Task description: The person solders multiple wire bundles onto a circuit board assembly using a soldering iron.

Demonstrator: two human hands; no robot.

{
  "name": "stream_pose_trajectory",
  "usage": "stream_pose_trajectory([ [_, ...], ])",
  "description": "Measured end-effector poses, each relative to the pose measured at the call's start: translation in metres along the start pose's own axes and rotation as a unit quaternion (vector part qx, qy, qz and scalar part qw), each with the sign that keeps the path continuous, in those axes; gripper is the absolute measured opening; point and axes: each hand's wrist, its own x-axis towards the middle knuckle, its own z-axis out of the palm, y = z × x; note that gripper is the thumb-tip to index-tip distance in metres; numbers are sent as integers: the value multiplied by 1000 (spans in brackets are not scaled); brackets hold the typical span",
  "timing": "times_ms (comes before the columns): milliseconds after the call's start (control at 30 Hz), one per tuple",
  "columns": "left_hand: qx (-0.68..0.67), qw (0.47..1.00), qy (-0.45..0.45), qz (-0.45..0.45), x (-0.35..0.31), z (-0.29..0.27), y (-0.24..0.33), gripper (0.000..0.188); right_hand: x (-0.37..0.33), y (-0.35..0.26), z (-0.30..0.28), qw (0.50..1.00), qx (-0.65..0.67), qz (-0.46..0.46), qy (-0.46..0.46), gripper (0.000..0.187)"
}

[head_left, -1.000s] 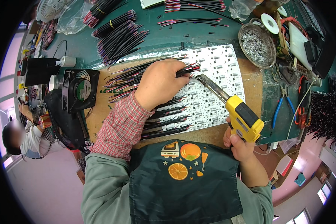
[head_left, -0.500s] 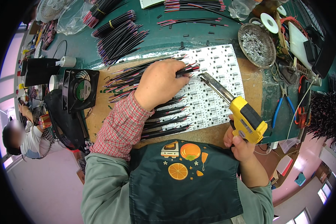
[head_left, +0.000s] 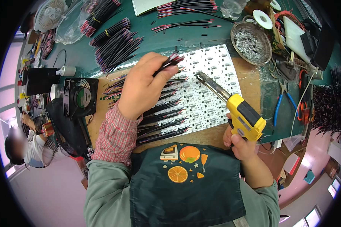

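My left hand [head_left: 146,83] is closed around a small bunch of black wires [head_left: 169,63] with red and pale tips, above the left part of a white circuit board sheet [head_left: 212,87]. Rows of black wires [head_left: 166,120] lie side by side along the sheet's left edge, partly under my hand. In my right hand [head_left: 238,143] is a yellow and black soldering gun [head_left: 246,118], gripped by its handle. Its metal tip points up and left over the middle of the sheet, and I cannot tell whether it touches.
Wire bundles [head_left: 119,49] lie at the back left, with more wires [head_left: 187,7] at the back. A round dish of metal scraps [head_left: 251,42] stands at the back right, near blue-handled pliers [head_left: 279,104]. A black fan [head_left: 80,96] stands left. Another person [head_left: 28,145] sits far left.
My left hand has drawn back left and lifted with the bunch of wires. The soldering gun has shifted slightly left in the picture, and the whole view has moved a little.
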Motion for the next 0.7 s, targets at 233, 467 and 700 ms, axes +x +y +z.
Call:
stream_pose_trajectory([
  [233, 77, 993, 64, 67, -13, -9, 36, 19, 0, -1, 1, 1000, -3, -3, 9, 64],
  [467, 159, 940, 233, 191, -26, -21, 44, 25, -2, 2, 0, 1000, -5, -7, 13, 64],
  [700, 50, 997, -53, -37, -16, 13, 20, 19, -7, 1, 0, 1000, -7, -10, 15, 66],
])
